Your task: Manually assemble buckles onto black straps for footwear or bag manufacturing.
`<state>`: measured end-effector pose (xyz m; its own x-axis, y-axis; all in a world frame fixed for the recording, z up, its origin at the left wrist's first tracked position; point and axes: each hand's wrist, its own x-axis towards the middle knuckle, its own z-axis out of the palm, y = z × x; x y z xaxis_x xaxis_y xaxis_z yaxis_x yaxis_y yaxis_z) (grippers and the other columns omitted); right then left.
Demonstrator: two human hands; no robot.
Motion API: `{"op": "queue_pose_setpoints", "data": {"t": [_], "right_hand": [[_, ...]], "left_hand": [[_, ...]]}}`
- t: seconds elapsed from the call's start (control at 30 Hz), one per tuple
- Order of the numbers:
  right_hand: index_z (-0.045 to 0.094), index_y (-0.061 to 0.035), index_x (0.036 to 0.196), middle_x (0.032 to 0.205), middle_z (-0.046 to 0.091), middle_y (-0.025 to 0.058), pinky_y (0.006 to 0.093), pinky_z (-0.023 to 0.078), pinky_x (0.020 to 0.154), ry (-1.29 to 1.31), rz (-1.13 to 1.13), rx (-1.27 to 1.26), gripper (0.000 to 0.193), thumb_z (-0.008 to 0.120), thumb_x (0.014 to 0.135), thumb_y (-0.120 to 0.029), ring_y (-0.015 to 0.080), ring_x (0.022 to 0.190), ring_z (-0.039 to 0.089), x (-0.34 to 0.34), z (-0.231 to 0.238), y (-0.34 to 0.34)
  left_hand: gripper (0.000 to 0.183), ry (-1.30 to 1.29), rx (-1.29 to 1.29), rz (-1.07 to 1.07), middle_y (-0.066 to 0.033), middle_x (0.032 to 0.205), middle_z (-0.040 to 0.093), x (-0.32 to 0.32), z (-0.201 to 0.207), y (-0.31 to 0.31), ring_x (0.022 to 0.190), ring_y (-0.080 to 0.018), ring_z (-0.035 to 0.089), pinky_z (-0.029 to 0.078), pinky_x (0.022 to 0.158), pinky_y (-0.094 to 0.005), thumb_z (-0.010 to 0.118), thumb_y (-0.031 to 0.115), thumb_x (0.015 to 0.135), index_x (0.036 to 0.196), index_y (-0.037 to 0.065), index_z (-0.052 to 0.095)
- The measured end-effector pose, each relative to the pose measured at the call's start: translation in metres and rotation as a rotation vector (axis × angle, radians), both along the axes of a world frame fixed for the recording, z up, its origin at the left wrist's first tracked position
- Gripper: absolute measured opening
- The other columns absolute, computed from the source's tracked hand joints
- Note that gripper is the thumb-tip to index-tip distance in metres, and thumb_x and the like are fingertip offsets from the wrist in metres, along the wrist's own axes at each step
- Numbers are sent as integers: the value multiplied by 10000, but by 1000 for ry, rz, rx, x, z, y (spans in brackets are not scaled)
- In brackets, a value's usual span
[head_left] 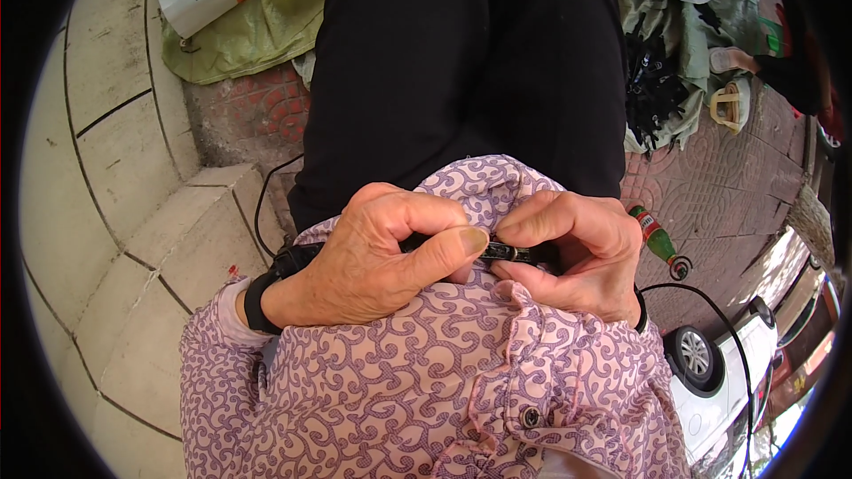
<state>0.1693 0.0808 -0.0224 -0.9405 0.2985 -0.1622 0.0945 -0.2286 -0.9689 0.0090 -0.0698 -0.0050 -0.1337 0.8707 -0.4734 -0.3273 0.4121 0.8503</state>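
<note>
Pinching a slender black piece (503, 251) between thumbs and fingers, the left hand (377, 253) and right hand (581, 248) sit close together over the patterned garment (399, 372). Work on this 1 piece appears unfinished, the amount done unclear; a black heap (652, 80) lies beyond.

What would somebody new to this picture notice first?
Probably the two hands at the centre: the left hand pinches a thin black piece, with the right hand at its other end. Next comes the purple-patterned jacket filling the lower middle. Then the eye may jump to the green bottle just right of the right hand, and the white car at lower right.
</note>
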Motion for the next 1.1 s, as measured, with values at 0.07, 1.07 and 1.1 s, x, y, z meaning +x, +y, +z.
{"op": "queue_pose_setpoints", "data": {"t": [0.07,1.07,1.1], "right_hand": [[660,30,863,810,699,121,264,540,648,8,-10,28,223,803,693,43,182,731,700,1,0,-1],[624,60,1104,860,686,184,200,444,465,-126,-85,-944,257,584,976,-159,166,616,636,-3,-5,26],[581,44,1135,856,679,171,189,448,468,-127,-53,-919,271,566,991,-185,173,625,644,-2,-8,26]], "left_hand": [[293,35,-24,-40,-55,626,651,-1,1,-1,560,-97,582,448,539,-248,589,143,937,696,-12,656],[163,276,155,-34,19,713,586,-21,0,44,632,-45,527,409,574,-210,691,82,872,1004,-9,663],[131,335,192,-6,6,707,594,-19,-3,47,616,-51,532,411,562,-219,691,85,873,968,-3,669]]}}
